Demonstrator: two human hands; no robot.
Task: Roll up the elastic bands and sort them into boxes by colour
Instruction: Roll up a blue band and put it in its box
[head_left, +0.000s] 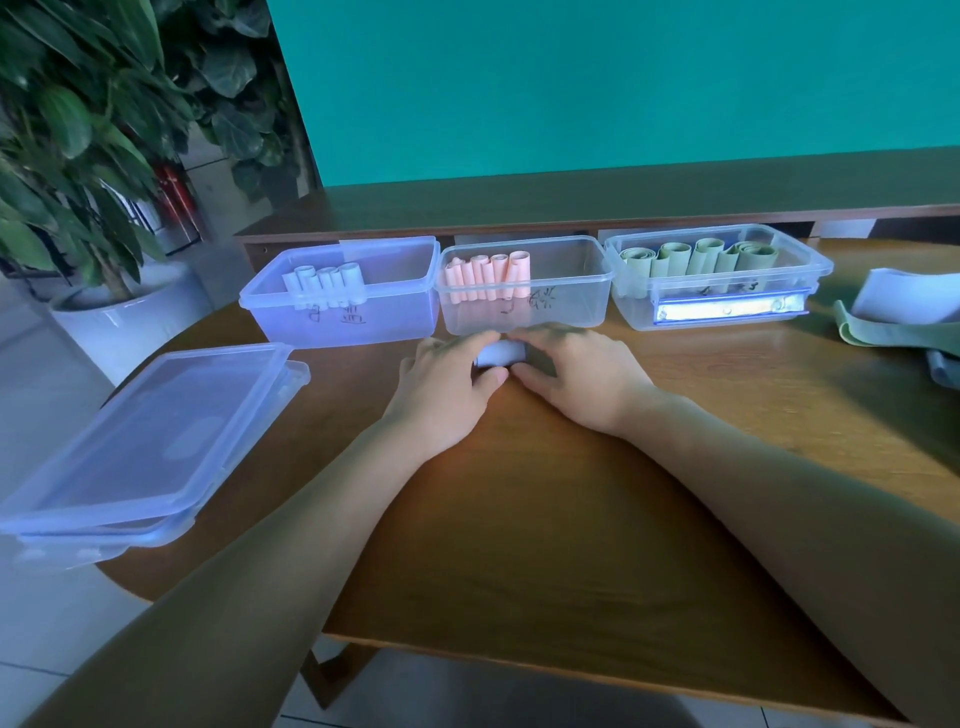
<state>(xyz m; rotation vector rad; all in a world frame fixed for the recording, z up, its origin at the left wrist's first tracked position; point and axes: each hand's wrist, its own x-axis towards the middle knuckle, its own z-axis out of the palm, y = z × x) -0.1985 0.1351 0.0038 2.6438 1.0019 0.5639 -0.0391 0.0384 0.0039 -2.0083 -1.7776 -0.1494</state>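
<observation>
Both our left hand (451, 372) and right hand (574, 375) curl round a pale roll (500, 354) on the table (545, 519), rolling nearly done. Next, we judge, it goes into the left box (340, 312) holding white rolls (324, 283).

The middle box (524, 291) stands on the table (519, 519) at its far side. Just left of the middle box, touching it, stands the left box (343, 306); just right of it stands the right box (719, 283). Each box holds rolled bands (491, 275) along its far wall. Directly before the middle box lies a band roll (500, 354), with the left hand (447, 384) and the right hand (576, 374) on either side of it, their fingers curled round it. Well left of the middle box and nearer the person, stacked lids (140, 452) overhang the table edge. Far right of it lie loose bands (904, 322). Behind it runs a shelf (571, 208); behind and far left stands a potted plant (93, 156).
</observation>
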